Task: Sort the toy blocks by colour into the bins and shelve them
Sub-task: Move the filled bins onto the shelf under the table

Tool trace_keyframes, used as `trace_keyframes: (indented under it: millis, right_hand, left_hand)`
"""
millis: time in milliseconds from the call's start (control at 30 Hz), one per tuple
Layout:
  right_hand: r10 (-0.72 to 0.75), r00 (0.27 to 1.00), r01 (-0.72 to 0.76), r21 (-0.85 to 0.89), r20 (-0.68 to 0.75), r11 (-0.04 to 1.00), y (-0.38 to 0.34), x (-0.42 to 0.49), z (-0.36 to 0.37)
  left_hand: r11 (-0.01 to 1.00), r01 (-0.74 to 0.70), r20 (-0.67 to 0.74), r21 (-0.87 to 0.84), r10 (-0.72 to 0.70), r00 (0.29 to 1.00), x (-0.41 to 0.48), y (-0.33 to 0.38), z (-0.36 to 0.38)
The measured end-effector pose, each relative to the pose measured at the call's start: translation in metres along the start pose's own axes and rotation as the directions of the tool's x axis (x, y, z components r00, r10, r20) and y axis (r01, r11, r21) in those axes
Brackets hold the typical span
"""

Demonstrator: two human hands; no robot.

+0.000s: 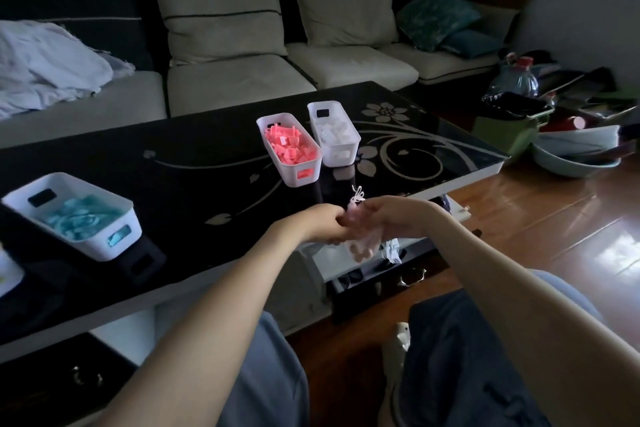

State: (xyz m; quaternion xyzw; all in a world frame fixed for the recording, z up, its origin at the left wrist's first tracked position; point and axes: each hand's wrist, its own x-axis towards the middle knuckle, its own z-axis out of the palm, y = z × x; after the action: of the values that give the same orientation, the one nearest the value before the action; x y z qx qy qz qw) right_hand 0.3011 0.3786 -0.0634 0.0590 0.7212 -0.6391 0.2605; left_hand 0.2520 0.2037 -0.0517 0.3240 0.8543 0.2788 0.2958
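Both hands meet over the near edge of the black glass table point(194, 163). My left hand point(322, 224) and my right hand point(377, 218) grip a small clear bag point(362, 248) of pale pink round pieces, tied at its top with a white string point(357, 193). The bag hangs below my fingers. Three white bins stand on the table. One at the left point(86, 243) holds blue blocks. A second in the middle point(298, 180) holds pink-red blocks. The third beside it point(341, 152) holds white blocks.
A white sofa point(242, 80) with cushions runs behind the table, with a pale cloth point(52, 62) on its left seat. Basins point(575, 152), a green box and a water bottle point(516, 80) crowd the floor at the right. My knees are below the table edge.
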Motion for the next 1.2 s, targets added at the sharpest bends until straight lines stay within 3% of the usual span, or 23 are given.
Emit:
trace_keyframes:
  millis: [133, 300, 433, 567, 733, 800, 833, 900, 1000, 1200]
  right_hand:
    - [0.091, 0.995, -0.090, -0.021, 0.030, 0.996, 0.027, 0.003, 0.001]
    - [0.151, 0.973, -0.137, 0.094, -0.172, 0.986, 0.061, 0.023, -0.007]
    - [0.216, 0.888, -0.176, 0.133, -0.406, 0.975, 0.085, 0.059, -0.012]
    - [0.249, 0.834, -0.104, 0.303, -0.492, 0.947, 0.102, 0.089, -0.026]
    - [0.187, 0.842, -0.041, 0.287, -0.506, 0.957, 0.112, 0.108, -0.035]
    - [0.144, 0.807, -0.069, 0.151, -0.573, 0.986, 0.113, 0.117, -0.037]
    - [0.107, 0.778, -0.147, -0.013, -0.619, 0.989, 0.115, 0.121, -0.039]
    - [0.012, 0.727, -0.301, -0.303, -0.686, 0.904, 0.124, 0.124, -0.044]
    - [-0.068, 0.679, -0.361, -0.413, -0.731, 0.836, 0.130, 0.117, -0.045]
    - [-0.175, 0.782, -0.335, -0.640, -0.598, 0.691, 0.122, 0.098, -0.021]
  left_hand:
    - [0.996, 0.038, 0.098, 0.079, -0.046, 0.994, 0.012, -0.012, 0.022]
    - [0.995, 0.074, 0.082, 0.072, -0.080, 0.993, 0.040, -0.037, 0.045]
    - [0.988, 0.074, -0.003, 0.133, -0.074, 0.997, 0.058, -0.041, 0.065]
    - [0.973, 0.088, 0.003, 0.215, -0.091, 0.996, 0.084, -0.052, 0.082]
    - [0.957, 0.157, -0.004, 0.244, -0.161, 0.987, 0.107, -0.068, 0.087]
    - [0.942, 0.198, -0.015, 0.271, -0.202, 0.979, 0.115, -0.077, 0.093]
    - [0.943, 0.215, -0.033, 0.254, -0.214, 0.976, 0.116, -0.079, 0.096]
    - [0.949, 0.238, -0.044, 0.205, -0.234, 0.971, 0.118, -0.077, 0.099]
    - [0.949, 0.244, -0.066, 0.197, -0.236, 0.970, 0.117, -0.070, 0.099]
    - [0.942, 0.270, -0.163, 0.202, -0.239, 0.957, 0.102, -0.056, 0.096]
